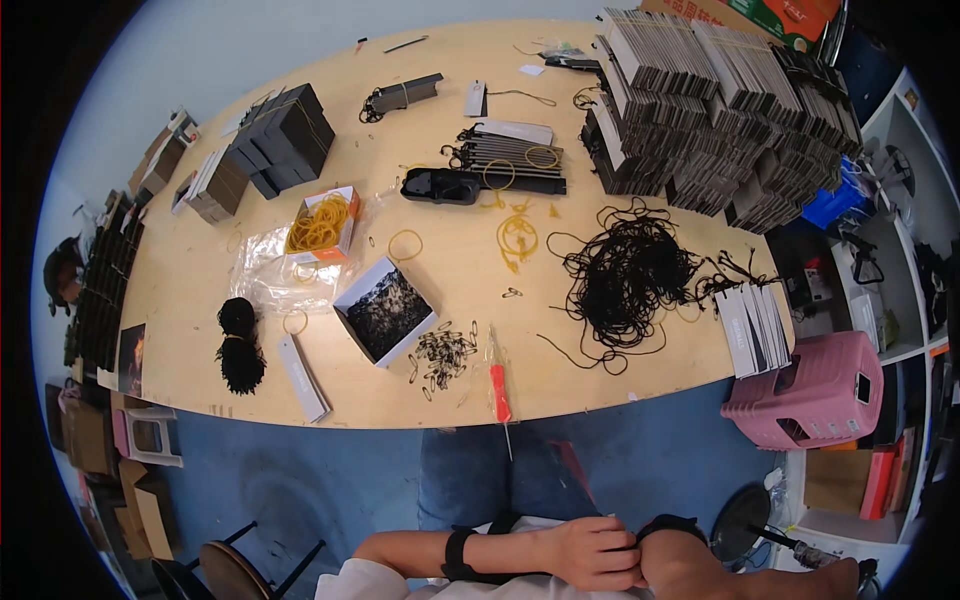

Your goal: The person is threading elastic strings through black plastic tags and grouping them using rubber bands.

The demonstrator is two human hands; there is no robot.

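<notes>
Close against my body at the lower edge, my left hand has its fingers curled in against my right forearm, beside a black band. Whatever those fingers grip is hidden. Another black band goes around my left wrist. My right hand does not show behind the arms. Both hands are away from the tabletop. Nearest to them on the table, a red-handled tool pokes its thin metal shaft over the front edge. To its left are loose small black safety-pin-like clips and a white box of more dark pieces.
Black cords lie tangled at right, before tall stacks of grey cards. White tags sit at the right edge. An orange-white box holds yellow rubber bands. A tied black cord bundle and dark boxes stand left.
</notes>
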